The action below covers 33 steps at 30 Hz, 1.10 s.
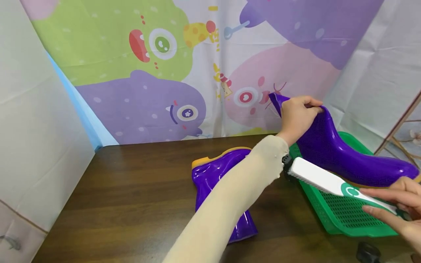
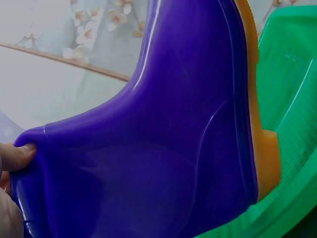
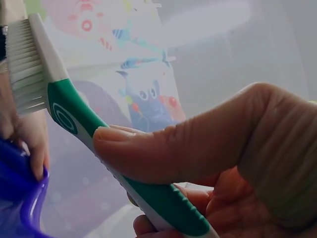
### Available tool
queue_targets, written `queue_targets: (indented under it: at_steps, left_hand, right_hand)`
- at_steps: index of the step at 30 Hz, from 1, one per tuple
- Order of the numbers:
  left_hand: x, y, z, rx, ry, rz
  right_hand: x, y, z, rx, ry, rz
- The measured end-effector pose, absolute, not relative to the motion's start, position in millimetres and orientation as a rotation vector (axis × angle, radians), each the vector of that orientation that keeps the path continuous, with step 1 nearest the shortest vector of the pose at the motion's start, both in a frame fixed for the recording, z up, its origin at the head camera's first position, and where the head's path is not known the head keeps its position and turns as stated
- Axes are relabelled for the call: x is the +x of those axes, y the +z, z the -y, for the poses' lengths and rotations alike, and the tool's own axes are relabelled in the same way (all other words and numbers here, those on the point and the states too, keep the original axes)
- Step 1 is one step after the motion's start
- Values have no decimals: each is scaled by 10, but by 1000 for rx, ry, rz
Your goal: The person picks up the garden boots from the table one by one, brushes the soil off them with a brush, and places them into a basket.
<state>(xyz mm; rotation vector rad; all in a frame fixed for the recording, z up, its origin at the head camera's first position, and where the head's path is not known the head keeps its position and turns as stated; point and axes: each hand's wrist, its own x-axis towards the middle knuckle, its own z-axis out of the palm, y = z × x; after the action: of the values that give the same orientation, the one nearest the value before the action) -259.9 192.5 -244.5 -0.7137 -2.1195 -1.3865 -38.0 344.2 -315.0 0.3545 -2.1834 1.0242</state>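
Bearings taken from centre of head view. Surface: dark wood-grain table (image 1: 138,201). Room: cartoon-monster backdrop (image 1: 131,113) at twelve o'clock, pale side panel (image 1: 36,120) at nine. Left hand (image 1: 297,115), fingers curled, pinches the shaft of a purple boot (image 1: 348,157) at three, over a green basket (image 1: 320,208) at four. Right hand (image 1: 408,199) closes round a white-and-green brush (image 1: 317,174). Second boot (image 1: 210,179) lies toward six.

Curtained-off work nook, cartoon-monster cloth (image 1: 204,69) (its creatures lying sideways), white drape (image 1: 36,98), flower-print panel (image 2: 89,39), dark wood-grain tabletop (image 1: 138,197)
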Motion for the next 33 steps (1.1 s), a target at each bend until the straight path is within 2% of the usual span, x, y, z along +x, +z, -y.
queue_targets:
  at_steps: [17, 28, 33]
  left_hand:
    - [-2406, -3316, -2026, -911, -1376, 2090]
    - [-2529, -3416, -1891, -1027, -1208, 2046]
    - [-2587, -3395, -1798, -1156, -1068, 2038]
  right_hand:
    - [-429, -3153, -3395, 282, 995, 2233]
    - [-481, -3156, -3345, 324, 1017, 2237]
    - [-496, -3162, -3317, 314, 1032, 2237]
